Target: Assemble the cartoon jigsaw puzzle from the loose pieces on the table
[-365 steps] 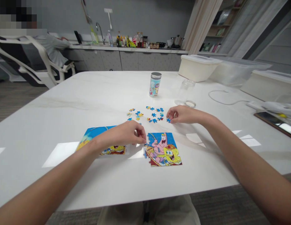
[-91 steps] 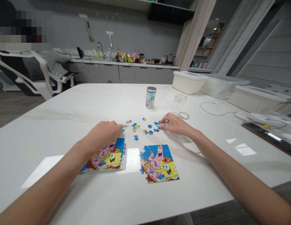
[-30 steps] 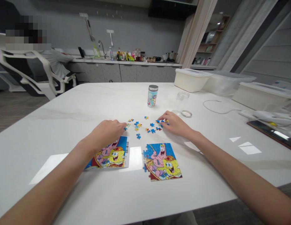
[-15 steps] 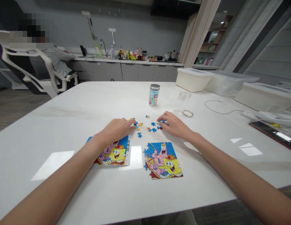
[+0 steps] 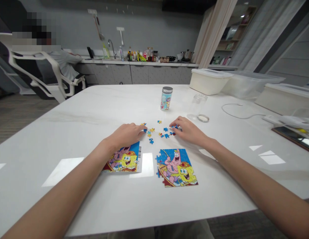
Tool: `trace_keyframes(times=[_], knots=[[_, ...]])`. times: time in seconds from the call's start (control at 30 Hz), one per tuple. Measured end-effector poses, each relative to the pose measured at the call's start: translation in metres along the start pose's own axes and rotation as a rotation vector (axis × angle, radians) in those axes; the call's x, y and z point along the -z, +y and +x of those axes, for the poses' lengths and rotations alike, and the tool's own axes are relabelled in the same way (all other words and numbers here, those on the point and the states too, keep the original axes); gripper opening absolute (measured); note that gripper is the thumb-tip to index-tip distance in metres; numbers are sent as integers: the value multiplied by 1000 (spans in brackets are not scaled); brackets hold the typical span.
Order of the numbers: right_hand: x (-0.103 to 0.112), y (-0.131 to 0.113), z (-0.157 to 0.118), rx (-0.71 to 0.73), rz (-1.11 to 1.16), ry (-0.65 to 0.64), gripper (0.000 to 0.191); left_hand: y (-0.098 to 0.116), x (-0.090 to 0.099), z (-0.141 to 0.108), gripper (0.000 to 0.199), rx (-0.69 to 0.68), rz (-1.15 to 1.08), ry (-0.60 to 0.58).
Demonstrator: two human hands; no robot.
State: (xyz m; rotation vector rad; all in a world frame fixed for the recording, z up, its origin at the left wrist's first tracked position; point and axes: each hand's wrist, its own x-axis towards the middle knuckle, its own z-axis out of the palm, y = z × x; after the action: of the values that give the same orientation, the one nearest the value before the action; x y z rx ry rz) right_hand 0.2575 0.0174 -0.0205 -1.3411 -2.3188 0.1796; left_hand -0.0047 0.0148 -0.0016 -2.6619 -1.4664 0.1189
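As the head view is showing both hands reaching among the loose puzzle pieces (image 5: 166, 136), the curling fingers of the left hand (image 5: 128, 134) and the lowered, slightly spread fingers of the right hand (image 5: 188, 130) could be nudging neighbouring bits aside or covering them, because the pieces are lying so close together; whether either hand is gripping one, I cannot tell. The left wrist, crossing the printed picture sheet (image 5: 125, 161), might be dragging it askew. The joined puzzle section (image 5: 178, 167) is lying flat on the bench (image 5: 114, 205) between the forearms, showing pink and yellow cartoon figures against blue, its left edge jagged with open tabs.
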Motion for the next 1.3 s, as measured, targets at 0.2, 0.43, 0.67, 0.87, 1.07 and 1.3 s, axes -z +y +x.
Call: trace_keyframes(times=[0.2,0.43,0.67,0.87,1.07,1.3], knots=[[1,-1,0,5,-9,-13,17,1,4,0,37,41,-52,-12],[-1,1,1,6,-13,-6,15,1,5,1,36,36,-79,-18],[-3,5,0,16,-8,-6,16,-2,2,2,29,43,-203,-3],[2,-3,0,67,21,26,17,6,9,2,25,92,-671,50],[3,-42,-5,-19,575,-78,10,37,29,-10,36,191,-1086,-75],[-5,-62,-10,-147,979,-168,9,51,24,-13,42,190,-1210,-114]])
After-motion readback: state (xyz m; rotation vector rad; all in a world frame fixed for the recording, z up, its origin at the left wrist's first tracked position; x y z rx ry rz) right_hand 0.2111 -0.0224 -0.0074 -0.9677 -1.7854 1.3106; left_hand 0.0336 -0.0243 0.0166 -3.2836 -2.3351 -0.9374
